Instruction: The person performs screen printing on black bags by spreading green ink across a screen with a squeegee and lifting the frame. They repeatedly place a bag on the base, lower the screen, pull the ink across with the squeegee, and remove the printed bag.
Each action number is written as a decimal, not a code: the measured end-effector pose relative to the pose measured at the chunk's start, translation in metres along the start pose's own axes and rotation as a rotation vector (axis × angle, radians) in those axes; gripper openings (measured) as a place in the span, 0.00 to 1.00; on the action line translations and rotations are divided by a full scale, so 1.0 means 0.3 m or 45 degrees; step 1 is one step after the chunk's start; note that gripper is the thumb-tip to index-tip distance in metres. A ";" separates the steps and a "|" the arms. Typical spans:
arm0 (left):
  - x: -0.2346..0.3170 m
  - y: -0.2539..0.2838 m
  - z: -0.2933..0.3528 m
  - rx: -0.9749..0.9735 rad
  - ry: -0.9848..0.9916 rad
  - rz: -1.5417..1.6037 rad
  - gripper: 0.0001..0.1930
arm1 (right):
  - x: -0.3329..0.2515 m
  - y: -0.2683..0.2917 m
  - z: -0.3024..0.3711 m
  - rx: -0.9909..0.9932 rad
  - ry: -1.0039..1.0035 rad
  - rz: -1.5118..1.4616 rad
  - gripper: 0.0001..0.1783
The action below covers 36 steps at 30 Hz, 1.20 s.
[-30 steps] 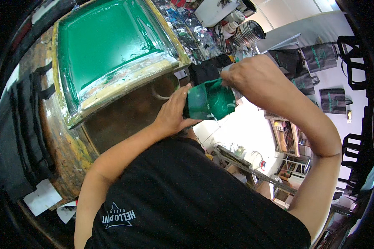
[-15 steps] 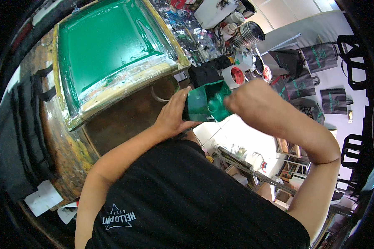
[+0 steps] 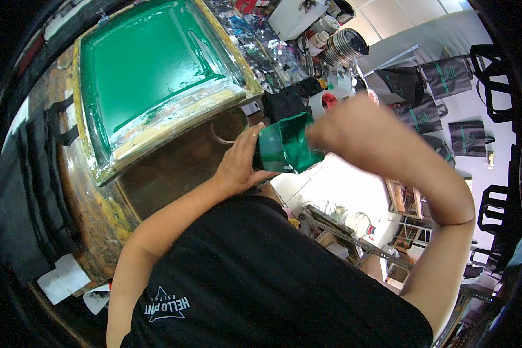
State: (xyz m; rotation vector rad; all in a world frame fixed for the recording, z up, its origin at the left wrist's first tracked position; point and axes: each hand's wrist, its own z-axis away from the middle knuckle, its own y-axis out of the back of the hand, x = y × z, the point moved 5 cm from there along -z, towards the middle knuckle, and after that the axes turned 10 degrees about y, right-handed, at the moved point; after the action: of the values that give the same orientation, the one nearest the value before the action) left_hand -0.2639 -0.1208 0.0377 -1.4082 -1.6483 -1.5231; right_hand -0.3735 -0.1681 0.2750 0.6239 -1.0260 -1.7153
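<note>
**Ink container in hand, screen already green**

The left hand [image 3: 238,165] grips a green-smeared container [image 3: 287,145] with closed fingers, held above the tabletop [image 3: 174,168]. The right hand [image 3: 359,130] is at its open mouth, blurred; its fingers I cannot tell. The screen frame [image 3: 151,64] looks already fully coated; the container is not yet put down

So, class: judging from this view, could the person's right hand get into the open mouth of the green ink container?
Probably yes. The right hand is already level with the open mouth of the green ink container, which the left hand holds steady, and nothing lies between them. Motion blur hides whether it touches.
</note>
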 end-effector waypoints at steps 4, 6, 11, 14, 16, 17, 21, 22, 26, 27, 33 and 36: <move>0.004 -0.003 0.001 0.002 -0.003 -0.005 0.56 | -0.003 -0.033 0.007 -0.211 -0.003 0.070 0.04; -0.001 -0.007 0.001 -0.016 0.037 0.006 0.57 | -0.029 -0.040 0.015 -0.138 0.111 -0.022 0.04; -0.003 -0.008 0.001 -0.006 0.028 -0.012 0.57 | -0.031 -0.057 0.022 -0.131 0.167 -0.153 0.05; -0.002 -0.011 -0.001 -0.027 0.036 -0.008 0.58 | 0.001 -0.009 0.027 0.152 -0.045 0.072 0.06; -0.001 -0.010 -0.005 -0.023 0.029 -0.037 0.57 | 0.009 0.002 0.039 0.200 -0.090 0.041 0.06; 0.003 -0.006 -0.006 -0.005 0.007 -0.036 0.57 | -0.017 -0.028 0.041 0.031 -0.066 -0.085 0.06; 0.008 -0.006 -0.005 0.028 -0.006 -0.016 0.55 | 0.017 0.012 0.117 0.444 -0.136 0.016 0.06; 0.008 -0.007 -0.004 0.033 0.001 -0.021 0.54 | 0.007 -0.019 0.123 0.337 -0.157 0.092 0.06; 0.002 -0.013 -0.003 0.015 0.043 0.012 0.55 | -0.083 -0.074 0.153 0.449 0.149 -0.046 0.06; -0.001 -0.016 -0.003 0.009 0.059 0.011 0.55 | -0.071 -0.087 0.160 0.446 0.052 -0.075 0.07; -0.013 -0.025 0.000 -0.006 0.151 -0.035 0.57 | -0.054 -0.116 0.200 0.768 -0.129 -0.331 0.08; -0.016 -0.028 -0.002 -0.029 0.161 -0.021 0.57 | -0.041 -0.150 0.228 0.879 -0.254 -0.567 0.09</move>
State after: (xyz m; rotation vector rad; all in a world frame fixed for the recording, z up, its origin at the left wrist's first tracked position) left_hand -0.2700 -0.1218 0.0301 -1.2848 -1.5750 -1.6106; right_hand -0.4452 -0.1267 0.2703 1.2069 -1.7488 -1.8066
